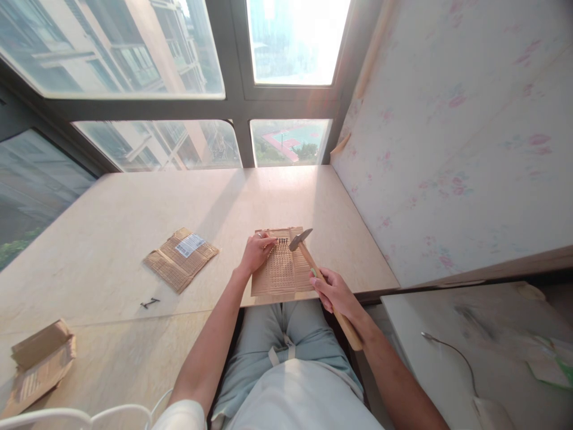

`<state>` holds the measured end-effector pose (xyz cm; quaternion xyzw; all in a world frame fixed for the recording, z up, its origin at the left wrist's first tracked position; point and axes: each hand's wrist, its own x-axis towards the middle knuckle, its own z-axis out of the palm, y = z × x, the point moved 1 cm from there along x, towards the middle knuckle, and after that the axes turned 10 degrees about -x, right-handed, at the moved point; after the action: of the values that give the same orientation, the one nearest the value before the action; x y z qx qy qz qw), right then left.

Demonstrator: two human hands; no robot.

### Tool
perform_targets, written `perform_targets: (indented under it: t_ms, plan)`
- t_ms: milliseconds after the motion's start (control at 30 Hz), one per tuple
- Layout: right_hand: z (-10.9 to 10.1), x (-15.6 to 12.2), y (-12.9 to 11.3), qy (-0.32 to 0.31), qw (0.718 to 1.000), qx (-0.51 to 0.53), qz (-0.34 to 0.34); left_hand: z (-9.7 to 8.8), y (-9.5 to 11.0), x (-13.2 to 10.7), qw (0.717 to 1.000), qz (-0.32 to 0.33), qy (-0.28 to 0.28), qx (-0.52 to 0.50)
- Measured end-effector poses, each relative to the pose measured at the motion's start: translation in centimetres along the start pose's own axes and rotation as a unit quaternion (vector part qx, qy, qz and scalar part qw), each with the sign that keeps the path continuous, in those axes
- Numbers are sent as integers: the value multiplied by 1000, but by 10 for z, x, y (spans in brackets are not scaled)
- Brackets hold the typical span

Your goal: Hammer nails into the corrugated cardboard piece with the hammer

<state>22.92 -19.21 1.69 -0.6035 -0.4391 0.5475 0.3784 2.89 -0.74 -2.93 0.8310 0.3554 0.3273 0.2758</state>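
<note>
My right hand (330, 289) is closed around the wooden handle of a hammer (313, 263). The hammer's metal head is raised over the right part of a ridged cardboard sheet (268, 280). A short row of dark nails (283, 240) stands upright near the sheet's far edge, with many small holes or marks in lines below it. At the left end of that row, my left hand (258, 251) pinches a nail, mostly hidden by the fingertips. That hand rests against the cardboard's left side and wears a ring.
Left of the sheet lies a folded cardboard piece (181, 260) with a white label. Two dark nails (150, 303) lie nearby, and an opened cardboard box (42, 364) is at lower left. Windows border the far edge; a papered wall (447, 149) rises on the right. A cable (456, 349) lies lower right.
</note>
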Motion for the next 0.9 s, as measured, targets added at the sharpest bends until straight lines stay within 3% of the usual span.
perform_targets:
  t_ms: [500, 900]
  plan:
    - [12, 24, -37, -9, 996, -63, -68, 3, 8, -6, 999, -8, 36, 32]
    - [14, 30, -36, -11, 992, -104, -77, 5, 6, -8, 999, -11, 45, 14]
